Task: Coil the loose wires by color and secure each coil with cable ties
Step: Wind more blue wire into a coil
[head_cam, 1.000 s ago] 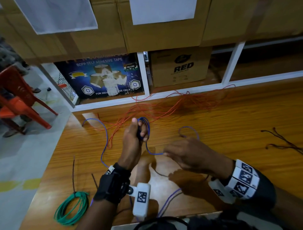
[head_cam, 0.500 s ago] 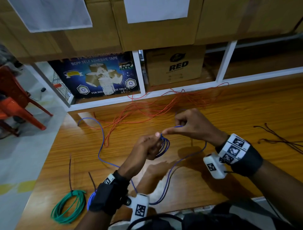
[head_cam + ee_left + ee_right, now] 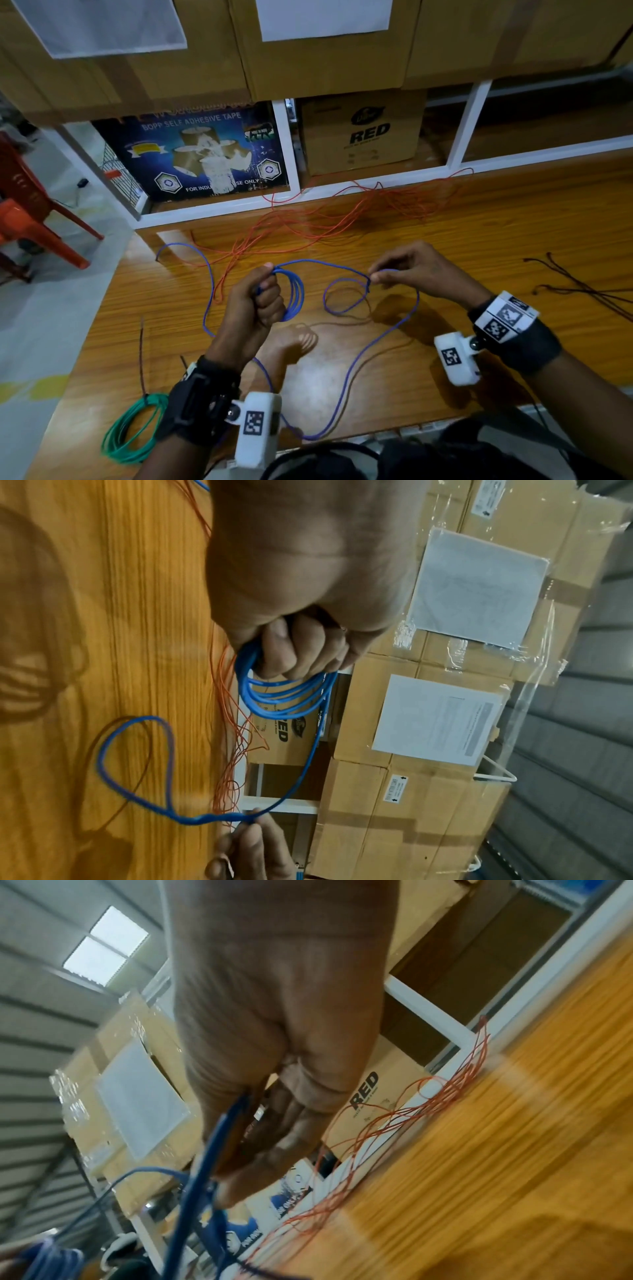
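Blue wire half-coiled between two hands above the wooden tabletop.

The thin blue plastic-coated wire (image 3: 346, 270) has several loops bunched in the left hand (image 3: 255, 301), whose fingers curl tight round them; the right hand (image 3: 416, 270) pinches the free run between thumb and fingertips. The slack trails to the near edge. A loose orange wire tangle (image 3: 329, 219) lies along the far edge, and a coiled green wire (image 3: 128, 435) sits at the near left corner.

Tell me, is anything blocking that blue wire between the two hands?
Nothing visible. The blue wire runs free above the table from the left hand to the right hand; the orange wires lie farther back.
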A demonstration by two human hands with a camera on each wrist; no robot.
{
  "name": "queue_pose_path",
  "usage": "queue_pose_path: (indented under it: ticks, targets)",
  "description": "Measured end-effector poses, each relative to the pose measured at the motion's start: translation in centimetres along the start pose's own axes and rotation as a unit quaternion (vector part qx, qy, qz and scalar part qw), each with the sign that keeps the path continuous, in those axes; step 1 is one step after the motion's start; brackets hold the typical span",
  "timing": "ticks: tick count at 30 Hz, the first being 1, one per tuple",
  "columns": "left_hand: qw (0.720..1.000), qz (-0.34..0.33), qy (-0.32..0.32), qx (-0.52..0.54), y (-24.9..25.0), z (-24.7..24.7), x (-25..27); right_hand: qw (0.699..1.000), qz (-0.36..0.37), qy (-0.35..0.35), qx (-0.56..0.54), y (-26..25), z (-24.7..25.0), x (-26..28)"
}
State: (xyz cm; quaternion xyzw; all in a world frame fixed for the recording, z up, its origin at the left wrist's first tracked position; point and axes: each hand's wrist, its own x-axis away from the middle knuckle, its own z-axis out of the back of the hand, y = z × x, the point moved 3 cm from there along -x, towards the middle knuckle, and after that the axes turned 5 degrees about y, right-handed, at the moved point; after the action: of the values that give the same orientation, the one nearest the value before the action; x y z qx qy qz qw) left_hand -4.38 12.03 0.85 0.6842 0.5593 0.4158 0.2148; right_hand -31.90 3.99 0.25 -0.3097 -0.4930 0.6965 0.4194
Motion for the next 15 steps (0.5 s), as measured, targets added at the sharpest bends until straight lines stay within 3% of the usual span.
queue_pose_path:
  ticks: [4, 7, 12, 15]
  targets:
    - [1.000, 0.001, 0.016, -0.001, -0.5, 0.6, -0.1, 0.998, -0.031, 0.035, 0.039, 1.1, -0.4, -0.3]
    - [0.998, 0.001, 0.011, 0.065, -0.3, 0.9, -0.2, 0.987, -0.042, 0.119, 0.095, 2.8, 0.3, -0.7]
    - [0.988, -0.076, 0.052, 0.124, 3.5, 4.3, -0.1, 0.925, -0.169, 0.308, 0.146, 9.3, 6.4, 0.3]
    - [0.979, -0.111, 0.095, 0.145, 4.9, 6.1, 0.2, 0.899, -0.218, 0.332, 0.182, 10.4, 8.1, 1.6]
